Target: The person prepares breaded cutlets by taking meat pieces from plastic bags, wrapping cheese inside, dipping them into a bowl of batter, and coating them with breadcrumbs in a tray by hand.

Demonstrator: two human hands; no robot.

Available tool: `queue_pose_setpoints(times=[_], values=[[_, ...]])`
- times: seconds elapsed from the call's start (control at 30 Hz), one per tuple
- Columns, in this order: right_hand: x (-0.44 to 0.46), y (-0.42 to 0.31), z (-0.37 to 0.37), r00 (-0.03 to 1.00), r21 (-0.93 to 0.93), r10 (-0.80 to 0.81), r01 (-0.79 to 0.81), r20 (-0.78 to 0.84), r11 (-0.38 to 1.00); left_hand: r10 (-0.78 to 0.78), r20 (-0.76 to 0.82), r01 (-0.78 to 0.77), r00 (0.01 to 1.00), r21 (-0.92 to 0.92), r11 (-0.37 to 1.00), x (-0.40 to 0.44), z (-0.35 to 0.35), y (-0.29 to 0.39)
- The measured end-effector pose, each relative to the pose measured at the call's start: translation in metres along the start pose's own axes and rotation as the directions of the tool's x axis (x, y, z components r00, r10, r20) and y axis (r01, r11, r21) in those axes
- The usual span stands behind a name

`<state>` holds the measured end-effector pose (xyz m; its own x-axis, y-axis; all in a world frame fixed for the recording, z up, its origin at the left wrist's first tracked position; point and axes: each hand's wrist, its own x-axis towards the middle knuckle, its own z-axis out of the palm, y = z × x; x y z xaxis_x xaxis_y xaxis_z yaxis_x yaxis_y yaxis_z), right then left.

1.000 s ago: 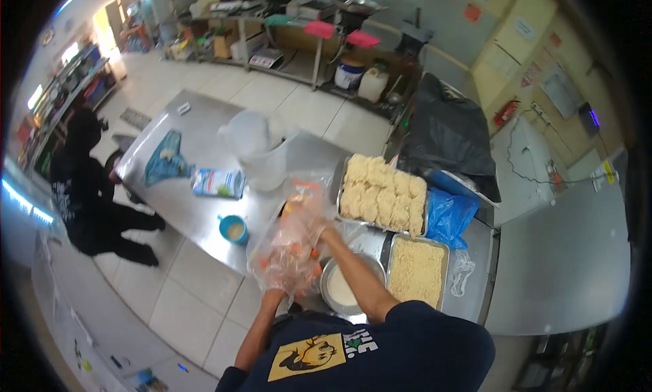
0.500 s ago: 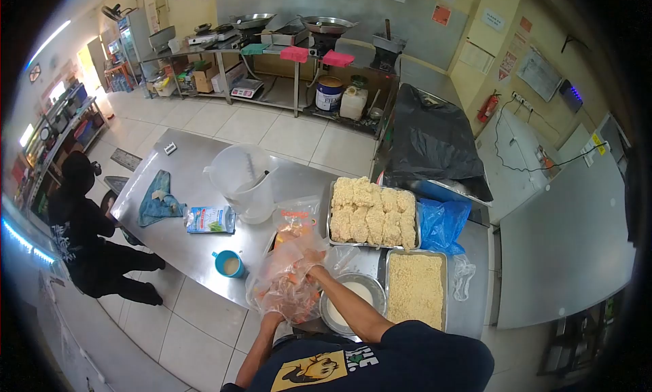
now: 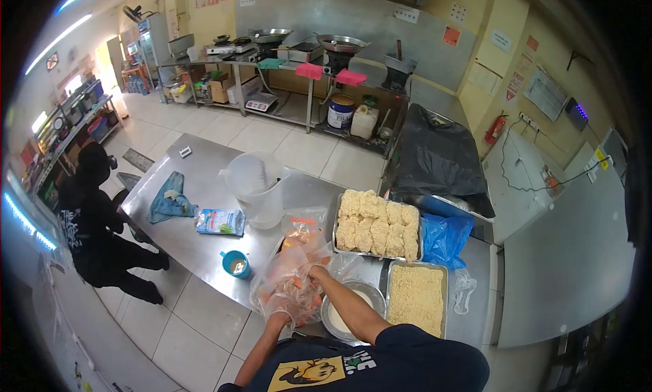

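A clear plastic bag with orange pieces showing through lies bunched at the table's near edge. My right hand grips its right side, the fingers partly hidden in the folds. At the bag's lower left is my left hand, covered by crumpled plastic, so its fingers do not show. Just right of the bag stands a metal bowl of whitish liquid, partly behind my right forearm. Beyond it, a tray holds stacked, crumb-coated pieces. A second tray holds a layer of pale crumbs.
Left of the bag are a blue cup, a blue-white packet, a blue cloth and a tall clear pitcher. A blue plastic bag lies at right. A person in black stands beyond the table's left end.
The view has shifted slightly, so the table and room sit a little lower and further right. Both hands stay at the plastic bag, whose folds have changed slightly.
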<state>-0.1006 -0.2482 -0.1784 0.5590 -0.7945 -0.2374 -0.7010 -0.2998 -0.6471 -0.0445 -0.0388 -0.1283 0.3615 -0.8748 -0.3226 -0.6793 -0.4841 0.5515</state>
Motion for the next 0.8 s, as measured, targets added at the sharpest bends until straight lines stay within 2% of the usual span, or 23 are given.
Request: queue_pose_setpoints(times=[0.1,0.2,0.3,0.37,0.4,0.5,0.63,0.7,0.77,0.8], values=[[-0.004,0.000,-0.014,0.996,0.107,-0.054,0.046,0.075,0.993,0.010,0.002,-0.010,1.000,-0.008,1.000,-0.004,-0.001,-0.002],[-0.019,0.000,-0.042,0.966,0.334,-0.192,0.126,0.172,0.934,0.018,0.008,-0.018,1.000,-0.010,1.000,-0.007,-0.001,-0.002],[-0.028,0.011,-0.063,0.932,0.383,-0.301,0.208,0.202,0.900,0.026,0.008,-0.026,1.000,-0.005,1.000,-0.005,-0.005,-0.001],[-0.006,0.036,-0.051,0.917,0.201,-0.346,0.307,0.200,0.930,0.036,0.011,-0.036,0.999,-0.004,0.999,-0.006,-0.007,-0.001],[-0.003,0.041,-0.049,0.894,0.009,-0.392,0.400,0.217,0.916,0.041,0.013,-0.041,0.999,-0.006,0.999,-0.006,-0.009,-0.001],[-0.007,0.025,-0.055,0.931,-0.028,-0.291,0.304,0.220,0.952,0.059,0.015,-0.059,0.998,-0.007,0.998,-0.006,-0.014,0.001],[-0.025,-0.002,-0.100,0.941,0.062,-0.288,0.282,0.176,0.958,0.098,0.027,-0.097,0.995,-0.018,0.995,-0.008,-0.025,0.006],[-0.027,-0.010,-0.128,0.983,0.047,-0.181,0.180,0.032,0.983,0.136,0.031,-0.135,0.990,-0.035,0.990,-0.009,-0.043,0.012],[-0.042,-0.026,-0.170,0.944,0.401,-0.330,0.293,0.025,0.868,0.205,0.024,-0.203,0.978,-0.058,0.977,-0.008,-0.074,0.024],[-0.052,-0.034,-0.192,0.877,0.608,-0.478,0.358,0.040,0.708,0.252,0.017,-0.250,0.968,-0.064,0.966,-0.005,-0.094,0.035]])
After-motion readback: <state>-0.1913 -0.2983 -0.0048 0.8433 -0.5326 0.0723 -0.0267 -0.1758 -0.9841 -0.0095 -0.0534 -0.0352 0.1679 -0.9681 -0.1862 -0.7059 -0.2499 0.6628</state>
